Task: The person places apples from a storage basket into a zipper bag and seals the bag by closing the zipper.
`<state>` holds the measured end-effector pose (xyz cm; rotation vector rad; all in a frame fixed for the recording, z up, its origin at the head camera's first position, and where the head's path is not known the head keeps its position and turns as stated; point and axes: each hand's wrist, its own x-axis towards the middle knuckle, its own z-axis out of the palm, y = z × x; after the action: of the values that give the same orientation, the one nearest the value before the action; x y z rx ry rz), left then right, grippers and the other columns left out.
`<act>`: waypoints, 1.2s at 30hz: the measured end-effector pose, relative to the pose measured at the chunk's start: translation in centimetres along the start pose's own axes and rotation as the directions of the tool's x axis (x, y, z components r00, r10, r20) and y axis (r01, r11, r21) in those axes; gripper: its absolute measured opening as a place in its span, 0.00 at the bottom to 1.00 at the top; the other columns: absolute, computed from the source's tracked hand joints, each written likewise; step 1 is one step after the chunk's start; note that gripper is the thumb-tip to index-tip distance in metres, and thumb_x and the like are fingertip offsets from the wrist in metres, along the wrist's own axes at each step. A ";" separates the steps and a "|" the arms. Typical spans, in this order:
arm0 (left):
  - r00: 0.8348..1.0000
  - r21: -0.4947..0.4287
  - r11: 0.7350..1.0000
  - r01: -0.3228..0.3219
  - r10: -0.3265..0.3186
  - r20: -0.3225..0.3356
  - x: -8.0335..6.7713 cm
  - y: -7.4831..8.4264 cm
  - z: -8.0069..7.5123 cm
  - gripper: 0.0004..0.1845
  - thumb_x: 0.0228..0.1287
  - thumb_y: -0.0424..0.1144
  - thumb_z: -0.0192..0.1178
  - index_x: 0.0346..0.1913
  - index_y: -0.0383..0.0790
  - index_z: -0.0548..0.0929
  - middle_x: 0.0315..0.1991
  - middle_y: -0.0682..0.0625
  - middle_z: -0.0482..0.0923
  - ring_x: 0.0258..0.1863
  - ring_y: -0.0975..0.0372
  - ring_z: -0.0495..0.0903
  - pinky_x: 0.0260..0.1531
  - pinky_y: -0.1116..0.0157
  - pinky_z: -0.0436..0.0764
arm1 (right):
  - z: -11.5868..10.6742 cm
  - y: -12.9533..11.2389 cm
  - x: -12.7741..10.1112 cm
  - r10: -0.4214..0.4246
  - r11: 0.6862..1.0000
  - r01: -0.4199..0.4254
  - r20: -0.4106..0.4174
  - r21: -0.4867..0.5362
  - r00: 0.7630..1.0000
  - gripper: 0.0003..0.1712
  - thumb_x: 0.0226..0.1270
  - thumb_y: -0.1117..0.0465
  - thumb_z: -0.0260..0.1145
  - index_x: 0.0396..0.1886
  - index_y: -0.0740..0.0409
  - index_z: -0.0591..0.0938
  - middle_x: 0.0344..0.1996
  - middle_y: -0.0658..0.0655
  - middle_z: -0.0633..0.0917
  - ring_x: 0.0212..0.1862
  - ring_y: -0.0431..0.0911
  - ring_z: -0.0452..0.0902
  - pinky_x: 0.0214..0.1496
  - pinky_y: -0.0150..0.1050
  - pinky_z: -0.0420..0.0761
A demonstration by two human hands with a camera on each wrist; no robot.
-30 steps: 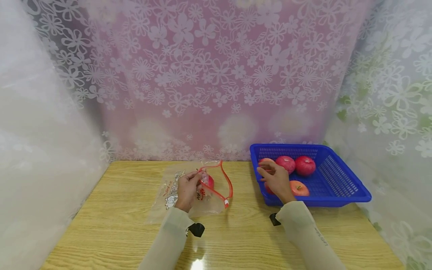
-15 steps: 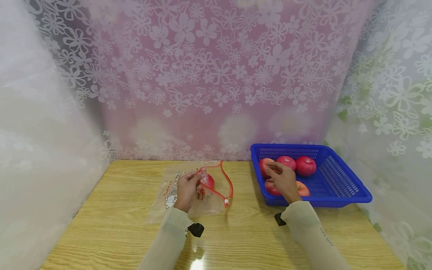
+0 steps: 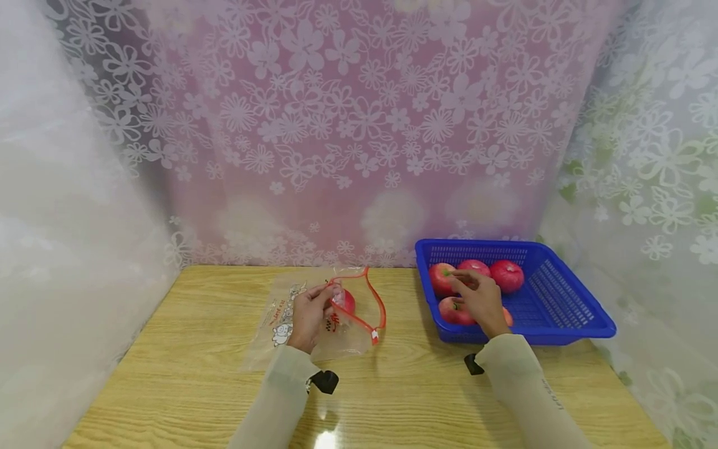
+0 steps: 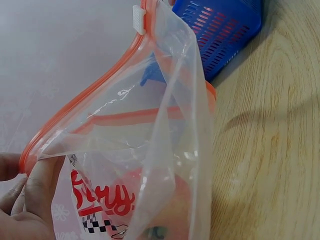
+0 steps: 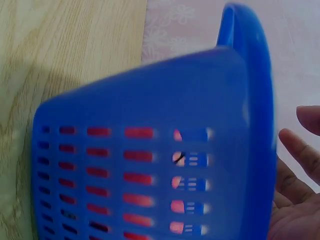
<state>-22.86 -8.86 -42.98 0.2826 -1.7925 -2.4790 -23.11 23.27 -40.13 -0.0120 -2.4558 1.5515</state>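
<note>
My left hand pinches the rim of a clear zip bag that lies on the table with its orange zipper edge spread apart. One red apple is inside the bag. In the left wrist view, thumb and fingers grip the orange zipper strip; a white slider sits on it. My right hand hovers over the blue basket, fingers loosely bent, holding nothing visible. Nearest to it are a red-yellow apple and another apple. The basket wall partly hides that hand in the right wrist view.
Two more red apples, one at the back and one further right, lie in the basket. Another apple is mostly covered by my right hand. A floral curtain hangs behind the wooden table.
My right hand has drifted right over the basket, uncovering the two apples along its left side. My left hand and the bag have stayed in place.
</note>
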 end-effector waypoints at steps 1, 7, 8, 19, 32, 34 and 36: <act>1.000 0.001 1.000 0.003 -0.003 -0.002 0.0 0.0 0.0 0.15 0.69 0.32 0.57 0.53 0.25 0.80 0.39 0.46 0.85 0.28 0.69 0.80 0.22 0.76 0.78 | -0.1 0.1 0.0 -0.002 1.000 0.002 0.000 -0.004 1.000 0.23 0.69 0.54 0.64 0.56 0.67 0.79 0.49 0.69 0.81 0.42 0.55 0.85 0.38 0.47 0.85; 1.000 -0.001 1.000 0.003 -0.003 -0.003 0.1 0.1 -0.1 0.14 0.69 0.31 0.57 0.53 0.25 0.80 0.38 0.46 0.85 0.23 0.70 0.77 0.21 0.76 0.76 | -0.8 0.2 0.2 -0.003 0.999 0.002 -0.011 -0.048 1.000 0.23 0.70 0.55 0.63 0.56 0.68 0.78 0.49 0.70 0.81 0.45 0.58 0.82 0.39 0.45 0.85; 1.000 -0.002 1.000 0.001 -0.001 0.000 0.1 0.2 -0.1 0.15 0.68 0.32 0.58 0.53 0.25 0.80 0.39 0.46 0.85 0.22 0.70 0.76 0.21 0.75 0.76 | -1.0 0.2 0.2 -0.003 0.998 0.002 -0.011 -0.058 1.000 0.23 0.70 0.55 0.62 0.56 0.68 0.78 0.49 0.70 0.81 0.45 0.57 0.82 0.39 0.45 0.85; 1.000 0.025 1.000 0.012 -0.012 -0.003 0.2 0.2 -0.3 0.15 0.68 0.34 0.59 0.52 0.25 0.80 0.37 0.48 0.84 0.24 0.70 0.76 0.21 0.76 0.77 | -2.5 1.5 0.3 -0.057 0.988 0.061 0.031 -0.139 0.998 0.22 0.71 0.53 0.61 0.55 0.66 0.79 0.49 0.69 0.82 0.47 0.60 0.80 0.39 0.47 0.85; 1.000 0.002 1.000 0.000 0.000 0.000 0.0 0.2 -0.2 0.15 0.68 0.32 0.58 0.52 0.24 0.80 0.38 0.47 0.84 0.23 0.70 0.76 0.20 0.76 0.75 | -4.7 1.6 -0.2 0.016 0.995 -0.009 0.070 -0.098 0.997 0.30 0.71 0.46 0.59 0.60 0.65 0.75 0.53 0.72 0.79 0.35 0.42 0.85 0.37 0.45 0.85; 1.000 0.001 1.000 0.004 -0.004 0.000 0.1 0.2 -0.3 0.15 0.68 0.32 0.58 0.52 0.24 0.80 0.39 0.46 0.84 0.23 0.70 0.75 0.20 0.77 0.74 | -4.9 1.7 -0.2 0.032 0.995 -0.025 0.073 -0.095 0.997 0.31 0.71 0.45 0.59 0.61 0.65 0.75 0.54 0.72 0.78 0.35 0.47 0.86 0.35 0.46 0.85; 1.000 -0.001 1.000 0.008 -0.008 0.001 0.1 0.2 -0.3 0.15 0.69 0.32 0.58 0.53 0.24 0.80 0.39 0.46 0.84 0.23 0.70 0.75 0.20 0.77 0.74 | -5.1 1.8 -0.2 0.037 0.995 -0.031 0.072 -0.090 0.997 0.31 0.71 0.46 0.59 0.61 0.66 0.74 0.54 0.73 0.78 0.36 0.51 0.86 0.34 0.46 0.85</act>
<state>-22.91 -9.22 -42.94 0.2885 -1.7946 -2.4857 -22.14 28.52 -39.65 -0.0121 -2.5933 1.4809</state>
